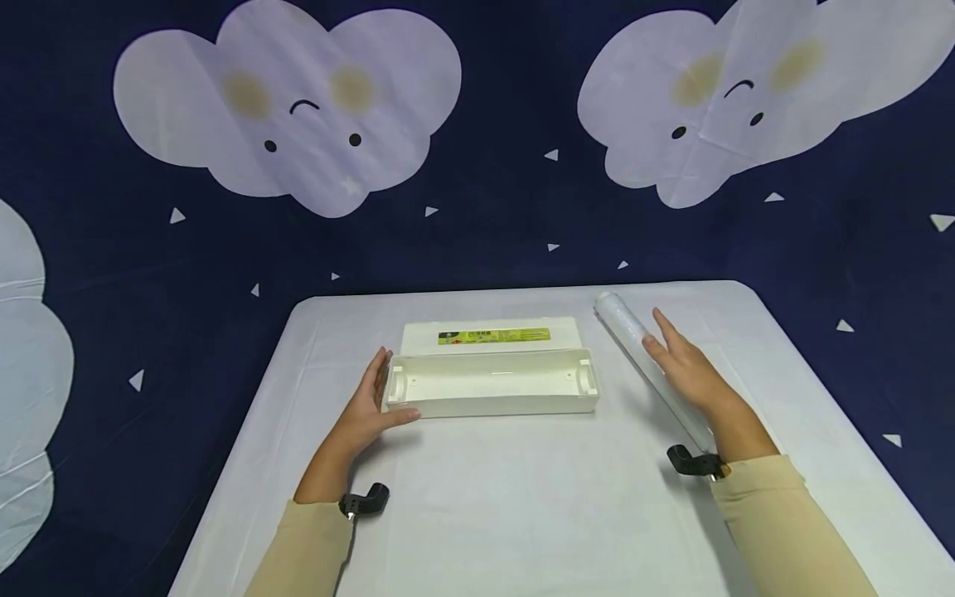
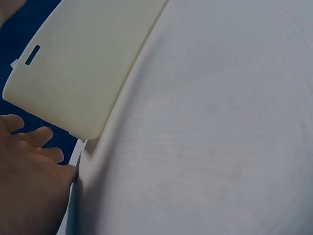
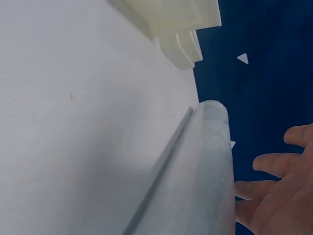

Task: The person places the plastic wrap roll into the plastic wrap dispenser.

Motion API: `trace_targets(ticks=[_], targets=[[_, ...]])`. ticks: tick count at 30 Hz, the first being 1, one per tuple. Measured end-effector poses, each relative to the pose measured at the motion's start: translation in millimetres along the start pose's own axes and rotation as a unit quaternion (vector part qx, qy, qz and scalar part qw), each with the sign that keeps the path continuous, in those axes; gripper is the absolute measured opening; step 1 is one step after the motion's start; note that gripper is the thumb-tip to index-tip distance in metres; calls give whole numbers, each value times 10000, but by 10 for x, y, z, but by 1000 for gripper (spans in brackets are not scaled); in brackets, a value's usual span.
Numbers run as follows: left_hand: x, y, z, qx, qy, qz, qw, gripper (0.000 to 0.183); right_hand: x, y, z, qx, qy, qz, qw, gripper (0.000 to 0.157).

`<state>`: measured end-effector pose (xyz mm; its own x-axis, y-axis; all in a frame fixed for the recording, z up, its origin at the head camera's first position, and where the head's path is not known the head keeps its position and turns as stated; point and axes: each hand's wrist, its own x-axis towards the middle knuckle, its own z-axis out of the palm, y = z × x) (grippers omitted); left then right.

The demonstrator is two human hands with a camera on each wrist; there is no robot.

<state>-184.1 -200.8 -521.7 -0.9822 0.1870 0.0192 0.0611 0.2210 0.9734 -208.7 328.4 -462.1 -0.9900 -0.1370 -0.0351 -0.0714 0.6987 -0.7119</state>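
A cream-white plastic cling film dispenser box (image 1: 492,406) lies on the table with its trough facing up and nothing inside. Its lid (image 1: 567,335) is folded back behind it. At the box's left end is my left hand (image 1: 366,410), fingers extended along the side and thumb by the front corner. In the left wrist view, the fingers lie loosely beside the box's end (image 2: 73,73). To the right, a roll of cling film (image 1: 625,322) lies slantwise. My right hand (image 1: 690,369) reaches over it with spread fingers; the right wrist view shows fingertips at the roll's side (image 3: 203,171).
A white cloth-covered table (image 1: 522,514) carries everything. Behind it hangs a dark blue backdrop (image 1: 500,166) with pale clouds and small triangles. A yellow-green label (image 1: 494,337) is stuck on the lid. Both wrists wear black camera mounts (image 1: 366,502).
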Motion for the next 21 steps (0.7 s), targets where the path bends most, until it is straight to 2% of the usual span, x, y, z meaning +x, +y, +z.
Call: trace_targets(ticks=[5, 13, 21], targets=[[17, -51, 6, 190, 88, -41, 9998, 140, -43, 66, -5, 5, 3, 35, 10000, 78], [45, -125, -14, 387, 275, -165, 9987, 134, -115, 151, -28, 71, 37, 43, 10000, 76], [106, -137, -54, 407, 119, -155, 9990, 129, -193, 193, -34, 167, -6, 259, 9995, 76]])
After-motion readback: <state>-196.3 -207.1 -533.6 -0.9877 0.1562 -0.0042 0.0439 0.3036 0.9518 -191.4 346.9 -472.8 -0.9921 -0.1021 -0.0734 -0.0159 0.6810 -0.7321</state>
